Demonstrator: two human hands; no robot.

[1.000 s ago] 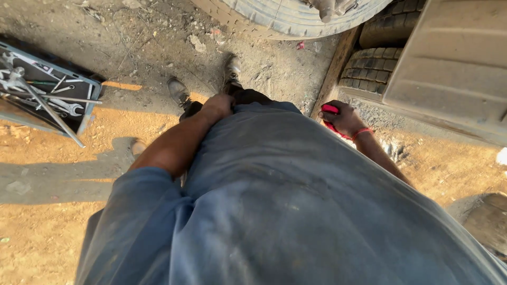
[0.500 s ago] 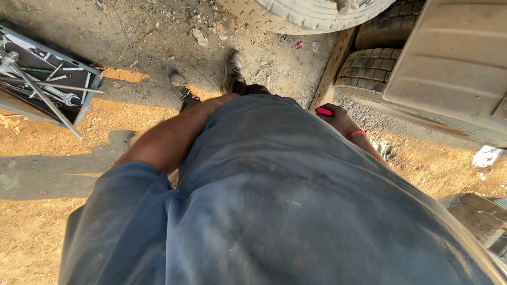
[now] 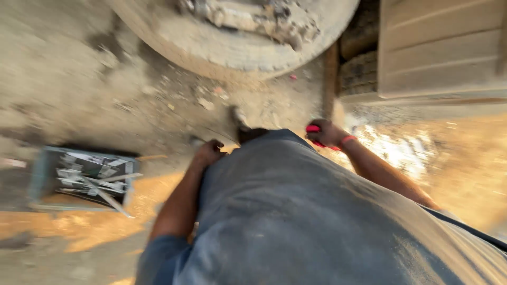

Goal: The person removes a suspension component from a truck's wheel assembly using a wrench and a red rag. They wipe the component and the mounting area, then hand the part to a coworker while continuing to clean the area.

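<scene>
A: Diff vs a second ago?

B: View swung. Toolbox (image 3: 84, 179) slid from the 10 o'clock edge to 9 o'clock, fully in frame now. Tyre (image 3: 237, 37) fills more of 12 o'clock, and the frame has gone blurry.

A: Hands?

B: Left hand (image 3: 208, 153) pulled back from the shirt's front edge to its left side. Right hand (image 3: 327, 133) moved up toward centre, with more of the red tool (image 3: 312, 129) showing in its grip.
</scene>
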